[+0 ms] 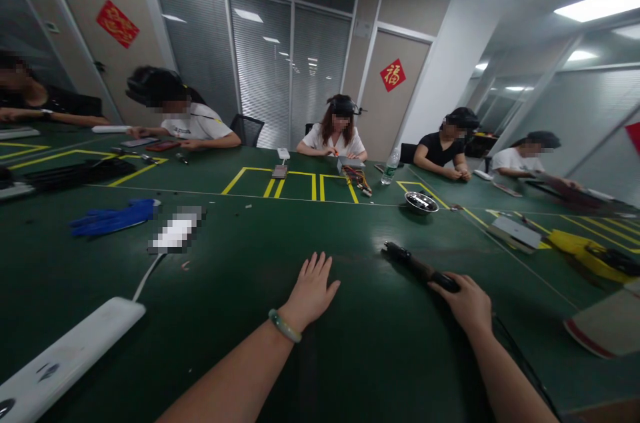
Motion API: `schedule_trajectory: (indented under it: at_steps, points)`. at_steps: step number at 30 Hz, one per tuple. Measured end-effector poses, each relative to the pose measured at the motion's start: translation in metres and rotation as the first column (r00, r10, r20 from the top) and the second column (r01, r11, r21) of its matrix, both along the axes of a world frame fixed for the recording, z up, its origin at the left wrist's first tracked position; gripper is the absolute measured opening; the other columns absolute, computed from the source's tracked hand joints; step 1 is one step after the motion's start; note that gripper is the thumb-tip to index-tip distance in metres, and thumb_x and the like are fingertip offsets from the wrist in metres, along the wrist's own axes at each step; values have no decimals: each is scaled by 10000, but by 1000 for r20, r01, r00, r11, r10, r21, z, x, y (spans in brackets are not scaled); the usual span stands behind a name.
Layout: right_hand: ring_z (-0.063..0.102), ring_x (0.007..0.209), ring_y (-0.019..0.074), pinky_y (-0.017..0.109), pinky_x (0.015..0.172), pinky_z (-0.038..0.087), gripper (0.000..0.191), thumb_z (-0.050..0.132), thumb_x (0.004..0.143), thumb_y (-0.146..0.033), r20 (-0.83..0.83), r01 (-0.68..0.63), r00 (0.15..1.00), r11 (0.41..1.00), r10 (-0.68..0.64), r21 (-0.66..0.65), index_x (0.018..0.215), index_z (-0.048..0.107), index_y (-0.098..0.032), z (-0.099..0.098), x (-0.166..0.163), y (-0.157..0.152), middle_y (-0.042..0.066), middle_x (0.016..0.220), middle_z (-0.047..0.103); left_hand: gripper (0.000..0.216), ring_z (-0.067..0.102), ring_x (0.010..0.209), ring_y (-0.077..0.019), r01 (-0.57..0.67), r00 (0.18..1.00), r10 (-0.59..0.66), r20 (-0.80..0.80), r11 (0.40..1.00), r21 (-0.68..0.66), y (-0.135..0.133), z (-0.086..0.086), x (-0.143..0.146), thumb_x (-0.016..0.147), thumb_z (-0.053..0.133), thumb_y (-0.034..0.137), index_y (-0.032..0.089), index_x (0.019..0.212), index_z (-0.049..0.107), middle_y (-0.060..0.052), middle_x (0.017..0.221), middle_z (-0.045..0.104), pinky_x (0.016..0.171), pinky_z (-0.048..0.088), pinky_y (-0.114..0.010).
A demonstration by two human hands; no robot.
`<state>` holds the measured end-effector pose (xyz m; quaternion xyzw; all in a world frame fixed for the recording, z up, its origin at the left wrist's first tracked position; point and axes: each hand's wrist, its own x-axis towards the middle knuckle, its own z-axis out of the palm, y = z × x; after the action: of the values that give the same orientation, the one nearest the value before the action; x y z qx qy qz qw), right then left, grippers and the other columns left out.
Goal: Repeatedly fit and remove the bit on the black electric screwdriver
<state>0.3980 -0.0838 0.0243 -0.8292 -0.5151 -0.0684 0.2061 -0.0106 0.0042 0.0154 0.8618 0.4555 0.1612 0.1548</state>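
Note:
My left hand [311,288] lies palm down on the green table [240,343], its fingers stretched out and nothing under them that I can see. A green bangle [285,326] circles that wrist. To the right, my right hand [467,303] is closed round the near end of a long black stick-shaped tool [415,266]. This tool slants away to the left, and its far end has a small metallic tip. The exact kind of tool is not clear. Beside my right forearm a thin black cord [523,363] runs toward the table's near edge.
On the left are a white power strip [75,353], a blurred-out phone-like device [176,231] and blue gloves [117,216]. Farther off stand a metal bowl [421,203], a water bottle [391,166] and a power supply with wires [350,168]. Several people sit across the table.

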Motion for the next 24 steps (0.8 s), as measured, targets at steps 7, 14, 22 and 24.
schedule_trajectory:
  at_steps: [7,14,22,24]
  points:
    - [603,944,246,348,820,389,433,677,708,-572,-116,-314,941,948,318,55,1018,701,-270,7,-125,32,34,1003,655,546,166,1459,-212,-49,976,-15,217,957,288,-10,28,6,999,331,403,242,1507,212,-31,1560,270,1188,212,-465]
    - [583,978,219,339,860,339,251,641,788,-251,-191,-542,814,836,548,88,1035,688,-249,9,-242,52,51,1032,665,485,264,1430,-191,70,950,-178,257,921,382,-17,40,3,971,401,268,245,1452,344,-24,1489,409,1194,202,-459]
    - [516,1141,222,375,967,314,303,466,888,-213,-192,-617,772,787,605,-3,1146,623,-239,-1,-288,65,77,1199,627,445,368,1375,-183,61,936,-175,304,935,350,-11,34,3,953,426,241,240,1398,434,-21,1430,485,1174,267,-445]
    - [474,1211,232,381,981,319,411,494,869,-227,-192,-661,743,749,642,-55,1277,542,-234,6,-280,63,94,1311,559,424,387,1363,-179,52,937,-163,308,939,340,-11,34,3,968,410,257,243,1390,442,-20,1419,499,1160,296,-435]
